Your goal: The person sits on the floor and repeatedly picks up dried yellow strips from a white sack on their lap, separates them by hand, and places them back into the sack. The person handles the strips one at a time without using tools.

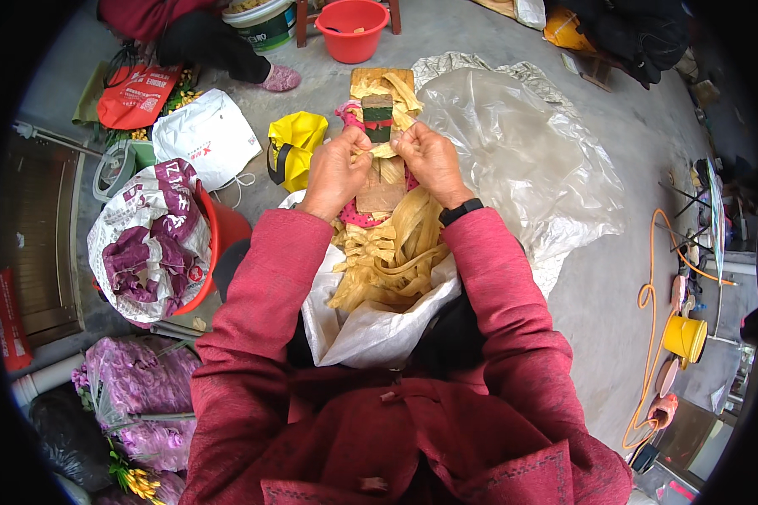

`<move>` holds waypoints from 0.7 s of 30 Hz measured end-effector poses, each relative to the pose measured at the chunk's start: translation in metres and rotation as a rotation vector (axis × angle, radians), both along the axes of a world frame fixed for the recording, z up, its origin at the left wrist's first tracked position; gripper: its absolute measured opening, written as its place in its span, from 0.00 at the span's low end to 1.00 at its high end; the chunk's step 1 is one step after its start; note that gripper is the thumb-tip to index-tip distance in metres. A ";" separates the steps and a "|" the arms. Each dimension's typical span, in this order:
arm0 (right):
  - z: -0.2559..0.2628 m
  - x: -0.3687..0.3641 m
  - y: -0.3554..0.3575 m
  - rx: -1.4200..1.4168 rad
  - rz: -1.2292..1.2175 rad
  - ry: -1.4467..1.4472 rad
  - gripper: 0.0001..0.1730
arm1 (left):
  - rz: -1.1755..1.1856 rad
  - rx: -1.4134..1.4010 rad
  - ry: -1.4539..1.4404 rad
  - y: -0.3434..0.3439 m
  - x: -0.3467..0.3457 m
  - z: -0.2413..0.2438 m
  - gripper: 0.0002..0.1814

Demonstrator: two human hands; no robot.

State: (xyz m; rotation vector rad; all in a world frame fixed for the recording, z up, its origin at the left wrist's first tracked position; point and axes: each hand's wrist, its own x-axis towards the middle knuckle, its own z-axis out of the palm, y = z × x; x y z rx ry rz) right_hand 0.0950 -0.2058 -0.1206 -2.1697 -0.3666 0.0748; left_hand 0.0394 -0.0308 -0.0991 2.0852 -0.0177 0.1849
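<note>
My left hand (336, 169) and my right hand (432, 159) pinch a short pale-yellow flat strip (383, 151) stretched between them. Just beneath lies a wooden board (381, 197), partly covered by my hands. Beyond the strip, a small wooden block (377, 116) has dark green and red bands. Pink dotted cloth (366, 218) shows around the board. More yellow strips (409, 101) lie at its far end. On my lap, an open white sack (391, 344) holds long loose strips (410, 252) and several folded or knotted pieces (366, 243).
Clear plastic sheeting (518, 151) spreads at the right. Left are a yellow bag (297, 148), a white bag (207, 139) and a red bucket (227, 221) with a printed sack (155, 246). Another person's foot (282, 78) and a red basin (352, 35) are ahead. An orange hose (648, 341) lies far right.
</note>
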 end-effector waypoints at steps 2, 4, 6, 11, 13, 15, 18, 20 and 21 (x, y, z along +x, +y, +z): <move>-0.002 -0.004 0.004 -0.274 -0.004 -0.142 0.14 | 0.002 0.217 0.022 0.002 0.002 -0.008 0.04; 0.000 -0.010 0.004 -0.297 -0.049 -0.095 0.14 | -0.012 0.510 0.123 0.007 -0.001 -0.007 0.05; 0.006 -0.015 0.001 -0.241 -0.054 -0.101 0.14 | -0.190 0.247 0.098 0.012 -0.009 0.003 0.08; 0.025 -0.033 -0.007 0.213 0.270 0.314 0.16 | -0.169 0.250 0.093 0.002 -0.042 0.030 0.15; 0.033 -0.038 -0.004 0.566 0.450 0.489 0.15 | -0.166 0.126 -0.014 -0.004 -0.045 0.032 0.12; 0.042 -0.038 -0.008 0.496 0.420 0.527 0.14 | -0.168 0.092 -0.051 -0.002 -0.042 0.030 0.09; 0.056 -0.027 -0.024 0.201 0.324 0.522 0.14 | 0.017 0.064 -0.074 0.013 -0.035 0.026 0.05; 0.062 -0.023 -0.034 0.380 0.255 0.536 0.13 | 0.100 0.123 -0.040 0.020 -0.033 0.023 0.04; 0.064 -0.022 -0.036 0.415 0.166 0.553 0.13 | 0.039 0.125 -0.079 0.019 -0.033 0.022 0.04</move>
